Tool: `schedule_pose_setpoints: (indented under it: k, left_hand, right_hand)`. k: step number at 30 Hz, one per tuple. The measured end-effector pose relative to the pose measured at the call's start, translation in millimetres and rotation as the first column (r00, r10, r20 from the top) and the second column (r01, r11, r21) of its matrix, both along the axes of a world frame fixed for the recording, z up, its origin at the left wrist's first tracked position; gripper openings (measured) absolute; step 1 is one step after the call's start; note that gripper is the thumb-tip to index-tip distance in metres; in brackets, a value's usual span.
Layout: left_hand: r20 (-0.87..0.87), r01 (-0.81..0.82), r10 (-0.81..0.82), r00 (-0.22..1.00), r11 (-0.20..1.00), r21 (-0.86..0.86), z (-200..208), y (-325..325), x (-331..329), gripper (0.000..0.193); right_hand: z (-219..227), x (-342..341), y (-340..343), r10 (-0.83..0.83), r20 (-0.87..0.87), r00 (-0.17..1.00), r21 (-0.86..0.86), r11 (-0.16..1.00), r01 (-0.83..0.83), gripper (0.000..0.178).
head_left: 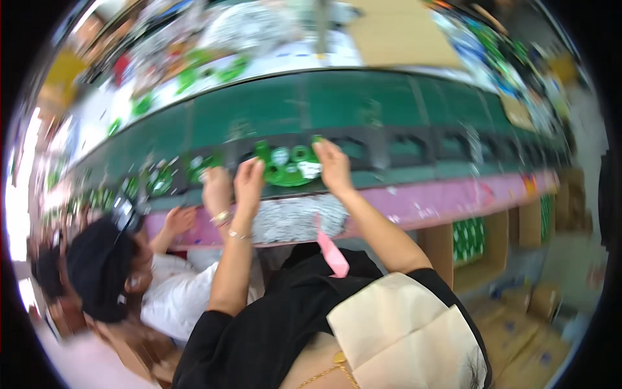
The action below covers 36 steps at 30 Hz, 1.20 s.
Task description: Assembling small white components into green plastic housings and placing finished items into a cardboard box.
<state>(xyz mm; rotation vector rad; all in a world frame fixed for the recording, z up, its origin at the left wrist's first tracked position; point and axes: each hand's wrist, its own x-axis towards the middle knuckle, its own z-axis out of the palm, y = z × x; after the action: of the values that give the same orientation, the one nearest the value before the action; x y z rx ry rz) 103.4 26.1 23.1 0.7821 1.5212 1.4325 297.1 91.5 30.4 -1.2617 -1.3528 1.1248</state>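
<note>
Between my two hands is a bright green curved piece with round openings and some white patches, its exact kind too blurred to tell. My left hand pinches its left end, and the fingers of my right hand are closed on its upper right tip. The piece is over a row of dark grey frames with cut-outs along a dark green belt. To the left, close to my left hand, a co-worker's hand reaches toward a similar green piece.
More green pieces lie along the belt to the left. A pink ledge edges the belt, with a whitish speckled patch before me. An open carton with green contents stands right. A co-worker in a black cap sits at left.
</note>
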Motion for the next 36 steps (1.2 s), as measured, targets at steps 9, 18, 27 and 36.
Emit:
schedule_pose_setpoints:
  k: [9,18,27,36]
  left_hand:
    - [0.178,0.446,-0.446,0.877,0.894,0.041,22.8,-5.5,249.2,0.022]
    - [0.206,0.860,-0.835,0.510,0.504,-0.087,1.1,-39.2,530.2,0.023]
    - [0.258,0.975,-0.943,0.210,0.182,-0.131,-58.2,-33.1,759.5,0.020]
    - [-0.169,0.962,-0.956,-0.240,-0.211,-0.171,-163.8,0.9,998.8,0.025]
  right_hand:
    - [9.3,256.7,-84.1,-0.409,-0.072,0.909,0.008,0.912,0.411,0.039]
    - [-24.4,496.8,-222.1,-0.837,-0.196,0.511,-0.181,0.543,0.820,0.029]
    - [-76.9,663.8,-264.6,-0.950,-0.285,0.132,-0.355,0.232,0.906,0.035]
    - [-162.9,821.7,-269.9,-0.863,-0.446,-0.235,-0.534,0.046,0.844,0.036]
